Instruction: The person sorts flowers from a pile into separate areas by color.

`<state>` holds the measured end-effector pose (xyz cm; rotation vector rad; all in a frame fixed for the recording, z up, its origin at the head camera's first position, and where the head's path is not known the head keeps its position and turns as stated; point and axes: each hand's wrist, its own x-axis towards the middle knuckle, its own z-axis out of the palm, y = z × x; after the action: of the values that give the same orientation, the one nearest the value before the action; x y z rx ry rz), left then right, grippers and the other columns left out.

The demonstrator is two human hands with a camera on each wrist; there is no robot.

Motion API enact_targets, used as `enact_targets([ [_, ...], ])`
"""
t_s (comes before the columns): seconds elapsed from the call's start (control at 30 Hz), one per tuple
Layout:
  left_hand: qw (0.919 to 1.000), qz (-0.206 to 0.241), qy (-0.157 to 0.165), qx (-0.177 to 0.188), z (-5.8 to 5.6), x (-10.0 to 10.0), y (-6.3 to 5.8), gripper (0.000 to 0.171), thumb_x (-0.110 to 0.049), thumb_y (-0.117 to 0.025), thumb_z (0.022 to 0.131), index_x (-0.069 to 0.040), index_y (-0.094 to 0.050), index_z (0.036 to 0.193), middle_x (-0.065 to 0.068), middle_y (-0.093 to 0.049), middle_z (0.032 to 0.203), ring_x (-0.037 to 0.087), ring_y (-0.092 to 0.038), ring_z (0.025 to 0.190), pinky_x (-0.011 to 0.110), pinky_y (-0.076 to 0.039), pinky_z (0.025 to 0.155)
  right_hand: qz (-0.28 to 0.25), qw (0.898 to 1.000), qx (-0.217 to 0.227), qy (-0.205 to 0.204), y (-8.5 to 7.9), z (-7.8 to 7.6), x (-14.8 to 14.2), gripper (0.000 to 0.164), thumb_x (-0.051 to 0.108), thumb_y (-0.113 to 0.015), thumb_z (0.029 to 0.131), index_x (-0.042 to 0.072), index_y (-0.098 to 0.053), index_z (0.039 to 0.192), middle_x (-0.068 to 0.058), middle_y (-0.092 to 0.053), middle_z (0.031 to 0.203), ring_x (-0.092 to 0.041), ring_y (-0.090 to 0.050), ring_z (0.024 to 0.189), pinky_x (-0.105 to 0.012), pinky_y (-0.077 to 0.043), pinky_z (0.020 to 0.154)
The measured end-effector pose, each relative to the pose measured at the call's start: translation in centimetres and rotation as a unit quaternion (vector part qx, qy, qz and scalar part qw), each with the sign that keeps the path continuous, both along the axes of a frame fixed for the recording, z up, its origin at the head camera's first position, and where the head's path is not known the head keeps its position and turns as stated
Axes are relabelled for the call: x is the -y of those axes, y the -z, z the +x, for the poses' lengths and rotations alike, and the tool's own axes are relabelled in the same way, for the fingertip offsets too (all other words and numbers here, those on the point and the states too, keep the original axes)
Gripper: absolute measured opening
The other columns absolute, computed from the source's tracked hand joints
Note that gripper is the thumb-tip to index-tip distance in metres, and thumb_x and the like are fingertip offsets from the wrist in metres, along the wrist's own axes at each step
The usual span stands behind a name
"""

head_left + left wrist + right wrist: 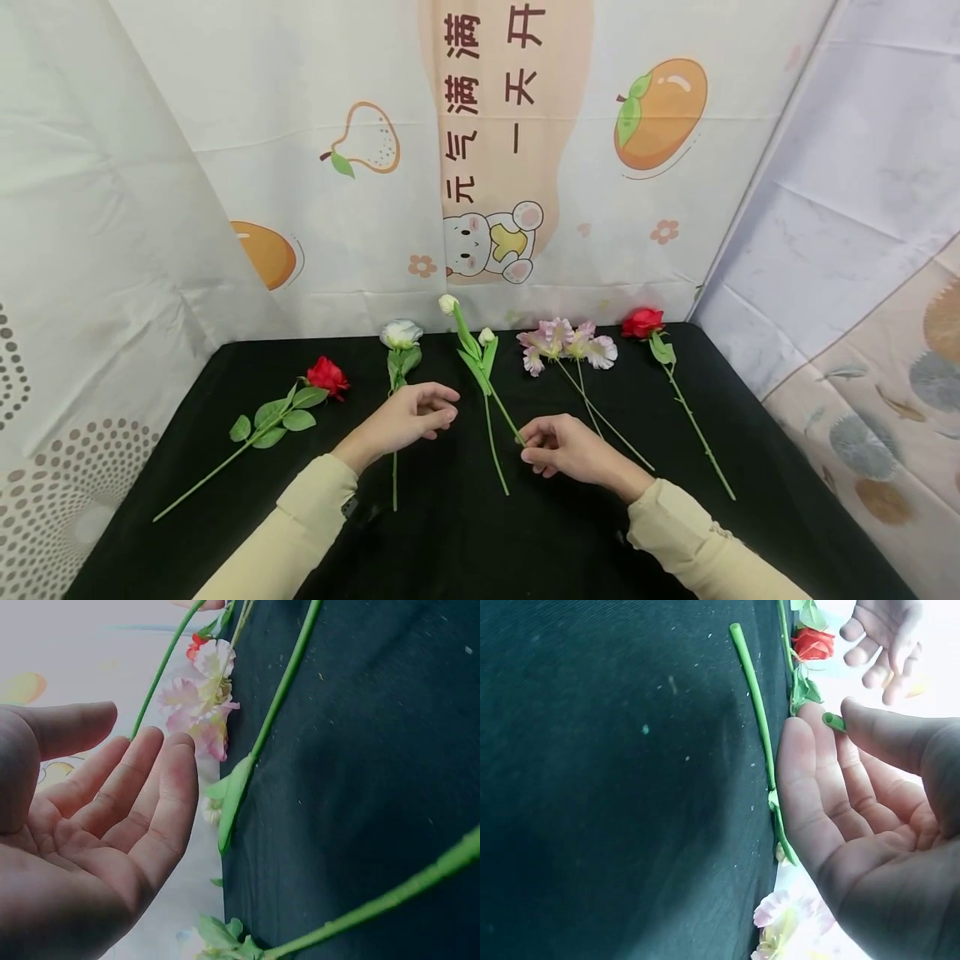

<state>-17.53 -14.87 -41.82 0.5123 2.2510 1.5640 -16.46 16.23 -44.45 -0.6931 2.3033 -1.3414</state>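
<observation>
My right hand (566, 448) pinches the lower end of a white tulip (448, 305) between thumb and fingertips; the cut stem end (834, 721) pokes out there in the right wrist view. The held flower slants up and left, its bud toward the backdrop. A second white tulip (487, 337) lies on the black cloth, its stem (756, 705) pointing toward me and overlapped by the held one in the head view. Holding nothing, my left hand (408, 417) hovers over the stem of a pale white-blue flower (401, 334), fingers loosely bent, palm (90, 847) facing inward.
A red rose (327, 377) with leaves lies at the left, another red rose (642, 322) at the far right. Two pink ruffled flowers (557, 337) with crossing stems lie right of the tulips. Behind the black cloth (465, 550) hangs a printed curtain (300, 192).
</observation>
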Motion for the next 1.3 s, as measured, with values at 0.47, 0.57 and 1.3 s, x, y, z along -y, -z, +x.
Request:
enact_targets([
  [0.47, 0.9993, -0.025, 0.014, -0.025, 2.3, 2.3, 0.4, 0.032, -0.019, -0.065, 0.102, -0.001, -0.062, 0.127, 0.017, -0.068, 0.114, 0.037, -0.066, 0.101, 0.036, -0.058, 0.082, 0.021, 1.000, 0.002, 0.017, 0.6, -0.1, -1.6, 0.021, 0.008, -0.071, 0.096, -0.004, -0.065, 0.111, -0.004, -0.068, 0.088, -0.019, -0.067, 0.070, -0.031, -0.057, 0.055],
  [0.57, 0.9984, -0.034, 0.007, -0.045, 2.5, 3.0, 0.7, 0.031, -0.018, -0.065, 0.101, 0.001, -0.063, 0.125, 0.017, -0.069, 0.110, 0.037, -0.067, 0.096, 0.032, -0.058, 0.078, 0.019, 1.000, 0.008, 0.022, 0.8, -0.1, -1.8, 0.020, 0.007, -0.071, 0.095, -0.005, -0.065, 0.111, -0.005, -0.067, 0.088, -0.021, -0.066, 0.070, -0.033, -0.057, 0.055],
  [1.3, 0.9843, -0.153, -0.020, -0.086, 4.8, 11.5, 1.5, 0.026, -0.024, -0.064, 0.102, -0.005, -0.067, 0.119, 0.007, -0.071, 0.104, 0.021, -0.067, 0.091, 0.029, -0.055, 0.074, 0.043, 0.997, 0.038, 0.047, 1.9, -0.6, -1.4, 0.022, 0.006, -0.073, 0.093, -0.001, -0.064, 0.112, -0.004, -0.063, 0.084, -0.018, -0.063, 0.064, -0.034, -0.057, 0.052],
])
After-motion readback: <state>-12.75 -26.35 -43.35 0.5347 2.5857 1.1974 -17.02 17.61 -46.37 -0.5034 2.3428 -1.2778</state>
